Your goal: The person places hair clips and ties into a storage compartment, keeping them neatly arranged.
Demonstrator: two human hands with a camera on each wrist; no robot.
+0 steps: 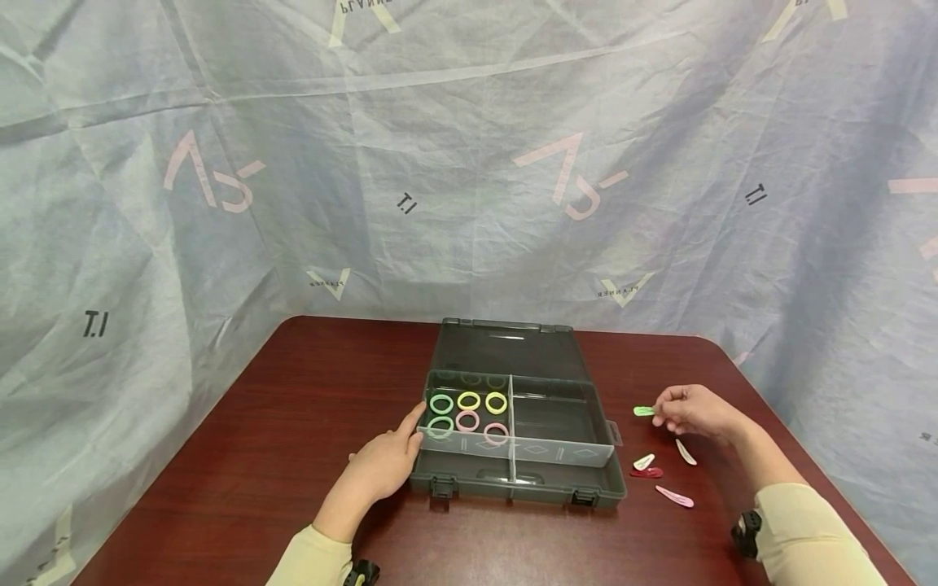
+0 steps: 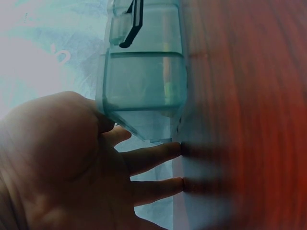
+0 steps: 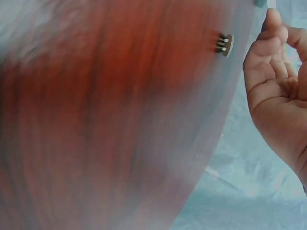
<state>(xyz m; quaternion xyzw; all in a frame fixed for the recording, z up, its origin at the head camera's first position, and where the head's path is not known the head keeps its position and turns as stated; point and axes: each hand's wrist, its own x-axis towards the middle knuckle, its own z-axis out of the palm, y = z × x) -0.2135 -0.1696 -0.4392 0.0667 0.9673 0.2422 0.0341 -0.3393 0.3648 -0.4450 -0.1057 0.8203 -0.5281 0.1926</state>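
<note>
In the head view, my right hand (image 1: 696, 411) pinches a green snap hair clip (image 1: 643, 411) by one end, right of the box. The right wrist view shows that hand (image 3: 278, 81) with fingers bent together. My left hand (image 1: 384, 464) rests against the left side of a dark clear plastic organizer box (image 1: 528, 491) with its lid open. Its fingers look extended in the left wrist view, where the box (image 2: 144, 81) stands beside the hand (image 2: 72, 153). Several coloured hair ties, including a yellow ring (image 1: 469, 394), lie in the back left compartment.
Right of the box lie a white clip (image 1: 643, 462), a red clip (image 1: 650, 473), a pink clip (image 1: 674, 496) and a pale clip (image 1: 685, 452). The box lid (image 1: 509, 352) leans back behind it. A printed grey cloth (image 1: 469, 163) hangs beyond the reddish table (image 1: 293, 391).
</note>
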